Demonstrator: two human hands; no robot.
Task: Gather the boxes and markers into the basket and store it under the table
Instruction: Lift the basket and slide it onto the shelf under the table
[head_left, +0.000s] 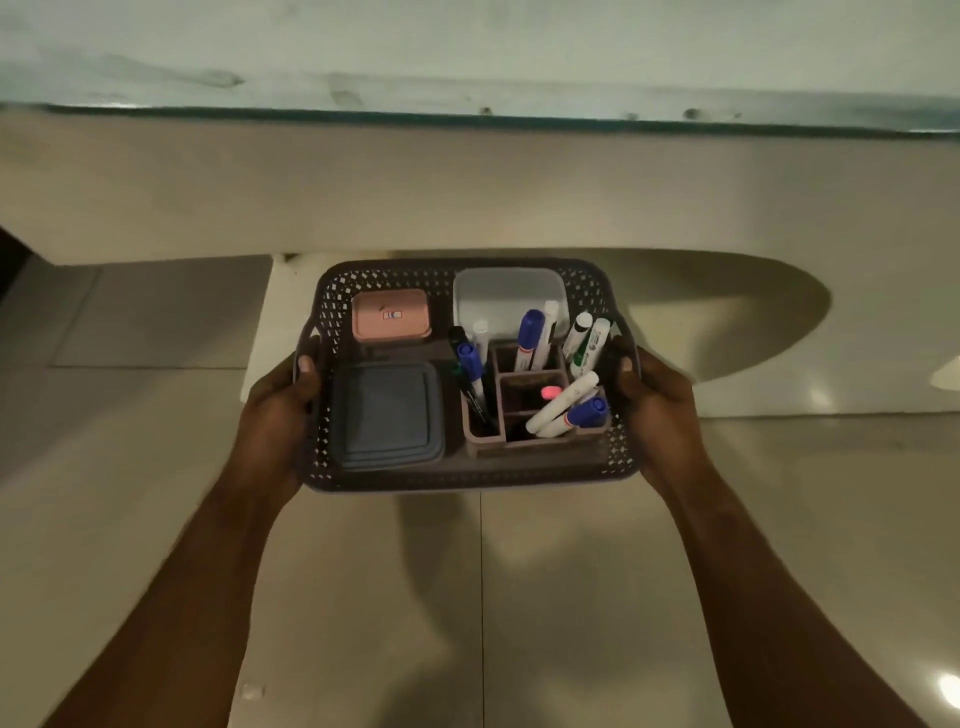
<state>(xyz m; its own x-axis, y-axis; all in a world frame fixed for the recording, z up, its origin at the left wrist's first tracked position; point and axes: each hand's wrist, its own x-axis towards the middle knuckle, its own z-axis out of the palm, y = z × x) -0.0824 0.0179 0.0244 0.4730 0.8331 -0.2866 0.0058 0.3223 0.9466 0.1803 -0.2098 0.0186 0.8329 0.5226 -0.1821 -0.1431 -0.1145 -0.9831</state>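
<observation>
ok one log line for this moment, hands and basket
left hand: holds dark perforated plastic basket by its side | right hand: holds the opposite side | basket: loaded, above floor

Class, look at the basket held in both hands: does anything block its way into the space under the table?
Nothing visible does. The floor below the basket and toward the table edge shows only bare tiles and shadow.
</observation>
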